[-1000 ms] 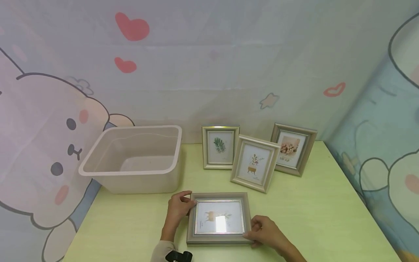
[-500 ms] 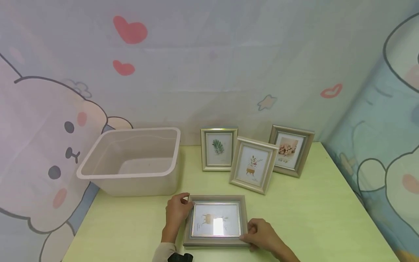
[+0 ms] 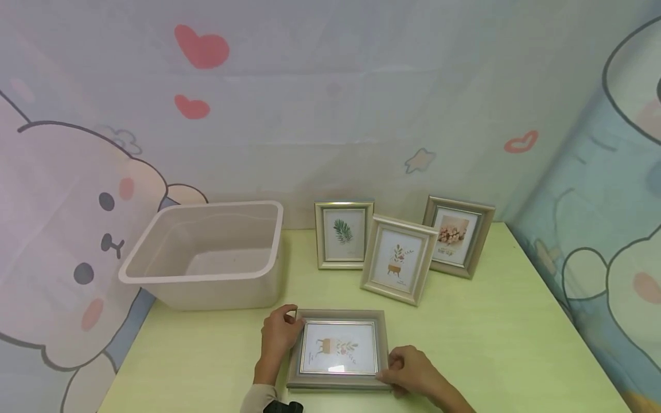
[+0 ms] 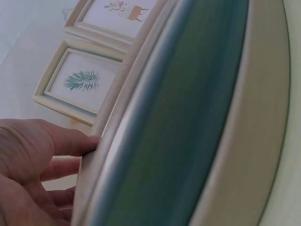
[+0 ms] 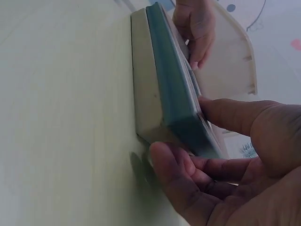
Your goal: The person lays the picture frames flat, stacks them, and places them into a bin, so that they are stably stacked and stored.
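Near the front of the table a picture frame lies face up and sideways, its plant print under glass. My left hand grips its left end near the far corner, with the thumb on the top edge in the left wrist view. At the near right corner my right hand pinches it, thumb above and fingers low at the side. In the right wrist view the side under the thumb shows a teal band above a beige band; the beige one sits on the tabletop.
A beige plastic bin stands at the back left. Three frames stand upright behind: one with a green leaf, one with a potted plant, and one with pink flowers. A printed cloth hangs behind the table.
The bright reflection on the glass has slid down to the print's near edge. The whole view has shifted slightly. Both hands keep their hold on the frame.
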`<act>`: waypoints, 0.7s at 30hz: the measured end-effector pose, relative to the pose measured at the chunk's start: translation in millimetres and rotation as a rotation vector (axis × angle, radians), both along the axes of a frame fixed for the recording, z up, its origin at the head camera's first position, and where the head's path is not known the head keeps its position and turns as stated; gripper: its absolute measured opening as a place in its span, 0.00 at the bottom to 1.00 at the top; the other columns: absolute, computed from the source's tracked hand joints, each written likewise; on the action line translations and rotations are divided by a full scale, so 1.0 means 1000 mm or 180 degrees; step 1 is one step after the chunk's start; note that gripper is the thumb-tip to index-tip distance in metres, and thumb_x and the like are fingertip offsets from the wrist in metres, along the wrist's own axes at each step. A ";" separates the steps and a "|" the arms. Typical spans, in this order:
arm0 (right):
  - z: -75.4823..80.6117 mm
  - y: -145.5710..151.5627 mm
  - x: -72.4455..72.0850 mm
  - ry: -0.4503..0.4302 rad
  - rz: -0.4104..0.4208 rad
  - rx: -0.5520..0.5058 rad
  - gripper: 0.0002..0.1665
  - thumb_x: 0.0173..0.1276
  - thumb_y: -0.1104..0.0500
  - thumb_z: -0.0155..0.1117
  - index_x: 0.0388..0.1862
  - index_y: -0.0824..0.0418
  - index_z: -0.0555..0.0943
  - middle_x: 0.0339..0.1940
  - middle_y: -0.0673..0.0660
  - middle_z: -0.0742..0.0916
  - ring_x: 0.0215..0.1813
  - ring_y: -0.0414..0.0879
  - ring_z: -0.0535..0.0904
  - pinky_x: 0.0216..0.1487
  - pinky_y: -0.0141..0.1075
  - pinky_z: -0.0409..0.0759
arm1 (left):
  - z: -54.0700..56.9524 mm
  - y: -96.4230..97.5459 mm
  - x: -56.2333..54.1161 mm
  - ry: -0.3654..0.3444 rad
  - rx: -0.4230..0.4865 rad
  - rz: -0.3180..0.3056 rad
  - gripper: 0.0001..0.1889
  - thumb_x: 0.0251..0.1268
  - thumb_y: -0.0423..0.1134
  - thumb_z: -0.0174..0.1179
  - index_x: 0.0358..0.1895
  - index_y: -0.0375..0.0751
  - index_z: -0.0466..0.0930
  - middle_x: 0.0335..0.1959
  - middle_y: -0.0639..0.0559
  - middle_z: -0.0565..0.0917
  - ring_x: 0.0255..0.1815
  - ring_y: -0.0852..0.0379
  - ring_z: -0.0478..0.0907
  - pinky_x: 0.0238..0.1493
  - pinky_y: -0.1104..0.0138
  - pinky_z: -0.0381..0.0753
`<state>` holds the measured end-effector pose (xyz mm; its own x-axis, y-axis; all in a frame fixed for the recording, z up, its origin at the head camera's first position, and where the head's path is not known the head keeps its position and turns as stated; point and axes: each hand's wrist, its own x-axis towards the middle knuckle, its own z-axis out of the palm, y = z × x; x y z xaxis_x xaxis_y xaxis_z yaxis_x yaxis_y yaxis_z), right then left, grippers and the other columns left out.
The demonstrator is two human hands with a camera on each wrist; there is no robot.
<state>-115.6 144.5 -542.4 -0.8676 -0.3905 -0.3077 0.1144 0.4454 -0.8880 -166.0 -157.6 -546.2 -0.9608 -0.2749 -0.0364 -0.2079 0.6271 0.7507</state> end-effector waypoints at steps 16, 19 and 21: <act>0.073 0.064 -0.062 0.1228 0.0071 0.0641 0.13 0.71 0.56 0.65 0.43 0.67 0.82 0.25 0.51 0.83 0.25 0.41 0.77 0.25 0.33 0.77 | 0.016 0.005 -0.006 0.0656 -0.0091 -0.0058 0.18 0.57 0.32 0.65 0.53 0.34 0.82 0.36 0.40 0.84 0.38 0.46 0.81 0.40 0.52 0.77; 0.089 0.070 -0.075 0.1681 -0.0149 0.0820 0.08 0.69 0.61 0.65 0.40 0.65 0.84 0.27 0.51 0.85 0.28 0.39 0.77 0.28 0.33 0.77 | 0.022 0.011 -0.010 0.0858 -0.0104 -0.0120 0.16 0.57 0.30 0.65 0.50 0.32 0.83 0.36 0.38 0.83 0.38 0.44 0.80 0.42 0.53 0.77; 0.098 0.072 -0.082 0.1918 -0.0284 0.0910 0.06 0.69 0.62 0.66 0.38 0.65 0.85 0.28 0.51 0.86 0.30 0.40 0.77 0.31 0.33 0.76 | 0.026 0.015 -0.015 0.0904 -0.0047 -0.0208 0.15 0.57 0.29 0.65 0.49 0.32 0.84 0.35 0.39 0.84 0.38 0.44 0.80 0.42 0.55 0.78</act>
<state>-197.9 217.0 -444.2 -0.9452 -0.2846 0.1597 -0.3170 0.6844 -0.6566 -180.6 -142.1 -520.1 -0.9476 -0.2107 0.2401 0.0504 0.6435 0.7638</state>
